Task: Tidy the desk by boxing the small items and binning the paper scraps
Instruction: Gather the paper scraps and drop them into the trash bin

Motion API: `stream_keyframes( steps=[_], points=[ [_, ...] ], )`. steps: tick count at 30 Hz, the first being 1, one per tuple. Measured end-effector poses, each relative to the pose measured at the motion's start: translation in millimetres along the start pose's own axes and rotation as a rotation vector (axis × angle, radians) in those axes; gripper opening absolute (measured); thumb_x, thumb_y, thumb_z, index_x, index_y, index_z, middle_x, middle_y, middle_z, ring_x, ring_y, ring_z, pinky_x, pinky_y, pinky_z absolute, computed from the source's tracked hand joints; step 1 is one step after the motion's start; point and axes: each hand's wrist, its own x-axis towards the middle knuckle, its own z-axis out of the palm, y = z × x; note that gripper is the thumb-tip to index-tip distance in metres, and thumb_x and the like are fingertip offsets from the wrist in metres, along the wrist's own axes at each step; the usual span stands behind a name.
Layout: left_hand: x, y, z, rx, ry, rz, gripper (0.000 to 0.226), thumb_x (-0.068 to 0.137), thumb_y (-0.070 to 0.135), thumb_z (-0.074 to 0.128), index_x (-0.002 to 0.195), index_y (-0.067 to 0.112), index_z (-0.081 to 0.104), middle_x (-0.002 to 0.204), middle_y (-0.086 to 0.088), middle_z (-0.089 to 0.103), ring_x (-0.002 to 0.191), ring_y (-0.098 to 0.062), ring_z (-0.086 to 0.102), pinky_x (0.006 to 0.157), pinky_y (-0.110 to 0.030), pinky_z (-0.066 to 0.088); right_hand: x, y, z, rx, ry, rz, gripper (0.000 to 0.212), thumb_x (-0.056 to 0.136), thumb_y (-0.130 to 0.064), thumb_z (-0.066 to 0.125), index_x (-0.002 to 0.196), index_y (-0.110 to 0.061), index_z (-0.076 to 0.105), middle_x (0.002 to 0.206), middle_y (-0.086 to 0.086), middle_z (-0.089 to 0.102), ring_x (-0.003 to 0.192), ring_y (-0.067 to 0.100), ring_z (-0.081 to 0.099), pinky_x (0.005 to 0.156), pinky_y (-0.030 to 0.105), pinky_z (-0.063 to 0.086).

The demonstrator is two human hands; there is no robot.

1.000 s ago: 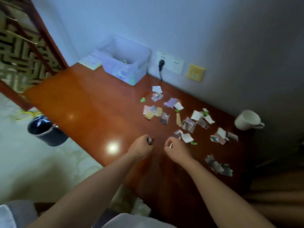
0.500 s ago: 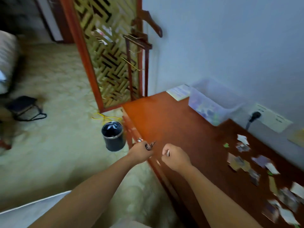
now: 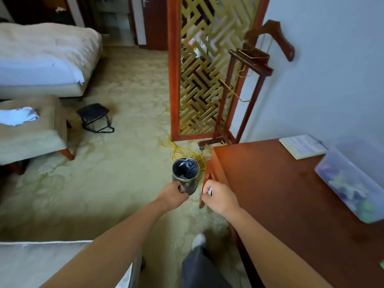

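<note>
My left hand (image 3: 173, 196) grips a few paper scraps (image 3: 184, 187) just in front of the round dark bin (image 3: 185, 175), which stands on the carpet with a black liner. My right hand (image 3: 220, 197) is curled round a white paper scrap (image 3: 209, 191) at the left corner of the wooden desk (image 3: 291, 204). The clear plastic box (image 3: 351, 183) with small items sits at the desk's far right by the wall. The rest of the scraps on the desk are out of view.
A white pad (image 3: 302, 146) lies at the desk's back edge. A yellow cable (image 3: 182, 151) snakes on the carpet behind the bin. A wooden valet stand (image 3: 239, 96) and lattice screen (image 3: 199, 65) stand beyond. A bed, bench and black stool (image 3: 94, 117) lie left.
My view has swung left from the desk top to the floor and bin. Both hands kept their scraps and now hang near the bin beside the desk corner.
</note>
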Motion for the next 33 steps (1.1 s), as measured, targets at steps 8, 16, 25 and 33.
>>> stream_keyframes(
  steps=[8,16,25,33],
  points=[
    [121,-13,-39,-0.102,0.073,-0.144,0.022,0.080,0.015,0.060,0.070,0.016,0.041,0.065,0.002,0.046,0.055,-0.015,0.041,0.048,-0.025,0.032,159,-19,16,-0.033,-0.117,-0.046,0.004,0.082,-0.020,0.057,0.085,-0.023,0.058,0.069,-0.006,0.057,0.068,0.015,0.056,0.056,0.030,0.037],
    [305,7,-61,-0.112,0.023,-0.291,0.022,0.083,0.020,0.059,0.071,0.018,0.040,0.068,0.002,0.048,0.059,-0.016,0.043,0.051,-0.026,0.033,350,7,20,-0.015,-0.185,0.024,0.006,0.087,-0.023,0.056,0.085,-0.028,0.056,0.074,-0.010,0.058,0.072,0.014,0.058,0.062,0.031,0.044],
    [468,-6,-25,-0.158,-0.110,-0.380,0.030,0.088,0.019,0.058,0.069,0.024,0.036,0.069,0.001,0.047,0.059,-0.012,0.043,0.052,-0.024,0.032,515,59,64,-0.004,-0.326,0.146,0.005,0.089,-0.025,0.056,0.093,-0.027,0.059,0.080,-0.013,0.057,0.076,0.013,0.057,0.062,0.028,0.042],
    [612,-103,53,-0.144,-0.241,-0.480,0.019,0.087,0.020,0.059,0.077,0.012,0.045,0.067,-0.001,0.048,0.058,-0.013,0.043,0.051,-0.025,0.032,616,137,179,0.081,-0.365,0.375,0.008,0.087,-0.024,0.052,0.085,-0.028,0.058,0.079,-0.007,0.063,0.078,0.019,0.062,0.070,0.038,0.054]
  ],
)
